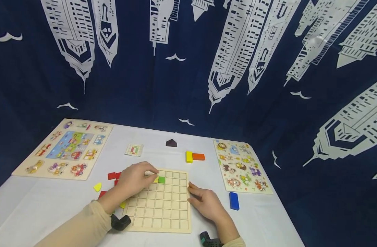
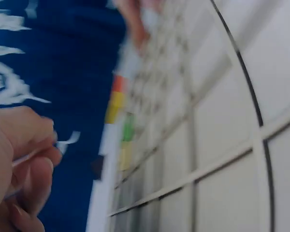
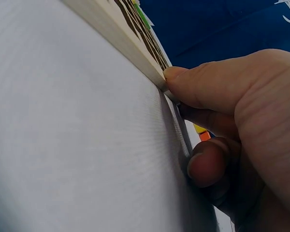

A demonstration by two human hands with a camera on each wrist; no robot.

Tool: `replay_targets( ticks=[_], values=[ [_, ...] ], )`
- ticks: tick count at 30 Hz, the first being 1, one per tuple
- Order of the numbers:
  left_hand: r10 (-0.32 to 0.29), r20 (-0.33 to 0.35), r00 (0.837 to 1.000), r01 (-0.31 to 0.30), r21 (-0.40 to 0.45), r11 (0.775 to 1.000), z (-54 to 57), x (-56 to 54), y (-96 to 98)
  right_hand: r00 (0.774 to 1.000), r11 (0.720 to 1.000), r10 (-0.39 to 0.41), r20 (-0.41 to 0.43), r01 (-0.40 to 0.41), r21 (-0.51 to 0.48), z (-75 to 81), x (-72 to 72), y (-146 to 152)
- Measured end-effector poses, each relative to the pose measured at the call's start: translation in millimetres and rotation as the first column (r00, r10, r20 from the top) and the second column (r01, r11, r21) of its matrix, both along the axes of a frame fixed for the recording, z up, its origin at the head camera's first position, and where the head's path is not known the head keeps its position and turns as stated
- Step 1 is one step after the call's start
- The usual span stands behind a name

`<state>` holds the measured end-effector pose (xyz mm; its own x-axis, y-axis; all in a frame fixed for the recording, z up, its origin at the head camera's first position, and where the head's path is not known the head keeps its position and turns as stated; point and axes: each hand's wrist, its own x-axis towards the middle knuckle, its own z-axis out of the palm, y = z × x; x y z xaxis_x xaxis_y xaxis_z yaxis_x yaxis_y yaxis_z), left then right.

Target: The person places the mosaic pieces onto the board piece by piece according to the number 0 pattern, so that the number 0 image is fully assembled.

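A wooden grid board [image 1: 170, 224] lies on the table. A green tile [image 1: 161, 180] and a yellow tile [image 1: 156, 179] sit in its upper cells. My left hand [image 1: 136, 178] is above the board's upper left, thumb and forefinger tips brought close together beside the yellow tile. In the left wrist view its curled fingers [image 2: 36, 179] are blurred, and I cannot tell whether a tile is between them. My right hand [image 1: 207, 203] rests at the board's right edge. Its thumb [image 3: 183, 79] touches that edge in the right wrist view.
Red tiles [image 1: 111, 176] and yellow pieces [image 1: 97, 187] lie left of the board. Behind it are a pattern card [image 1: 134, 150], a dark piece [image 1: 171, 143], a yellow block [image 1: 189, 156] and an orange block [image 1: 198, 156]. Picture puzzles [image 1: 93, 168] [image 1: 220, 164] flank it; a blue block [image 1: 234, 201] lies right.
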<state>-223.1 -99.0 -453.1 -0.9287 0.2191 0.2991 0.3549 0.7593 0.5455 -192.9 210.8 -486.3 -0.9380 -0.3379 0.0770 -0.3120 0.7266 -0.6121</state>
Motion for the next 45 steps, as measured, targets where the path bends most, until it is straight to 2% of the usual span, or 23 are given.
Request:
replay_targets(
  ticks=[4,7,9,11,14,16,19,22,24,31,45],
  values=[
    [0.121,0.038,0.992,-0.125,0.104,0.987,20.2,23.3,-40.3,1.0,1.0,-0.012,-0.004,0.012,0.012,1.8,-0.7,0.6],
    [0.217,0.065,0.974,-0.223,0.11,0.969,26.0,41.1,-78.2,1.0,1.0,-0.014,-0.009,0.014,0.018,1.8,-0.9,1.5],
    [0.273,0.079,0.959,-0.28,0.102,0.954,23.8,49.9,-102.2,1.0,1.0,-0.011,-0.013,0.011,0.013,1.4,-1.2,2.2],
    [0.309,0.078,0.948,-0.316,0.098,0.944,17.1,55.3,-123.5,1.0,1.0,-0.007,-0.012,0.007,0.006,1.2,-1.8,2.9],
    [0.314,0.095,0.945,-0.323,0.108,0.94,2.4,57.4,-147.8,1.0,1.0,-0.003,-0.015,0.003,-0.004,2.1,-3.7,4.3],
    [0.299,0.123,0.946,-0.309,0.074,0.948,-7.9,55.7,-157.9,1.0,1.0,0.001,-0.018,-0.001,-0.012,3.4,-5.0,5.4],
    [0.266,0.167,0.95,-0.27,0.001,0.963,-20.3,49.4,-164.9,1.0,1.0,-0.007,-0.021,0.006,-0.02,5.3,-6.1,7.1],
    [0.239,0.194,0.951,-0.236,-0.04,0.971,-27.0,42.9,-166.3,1.0,0.999,-0.023,-0.005,0.023,-0.025,5.6,-5.6,7.7],
    [0.224,0.212,0.951,-0.22,-0.041,0.975,-29.2,41.0,-166.3,1.0,0.999,-0.028,0.011,0.028,-0.025,4.7,-4.6,7.3],
    [0.142,0.273,0.952,-0.142,-0.019,0.99,-32.7,44.4,-163.2,1.0,0.999,-0.021,0.021,0.022,-0.034,0.6,-1.1,5.0],
    [0.167,0.213,0.963,-0.157,-0.06,0.986,-34.7,47.1,-162.0,1.0,0.999,-0.016,0.01,0.016,-0.033,-0.2,0.4,0.6]
  ],
)
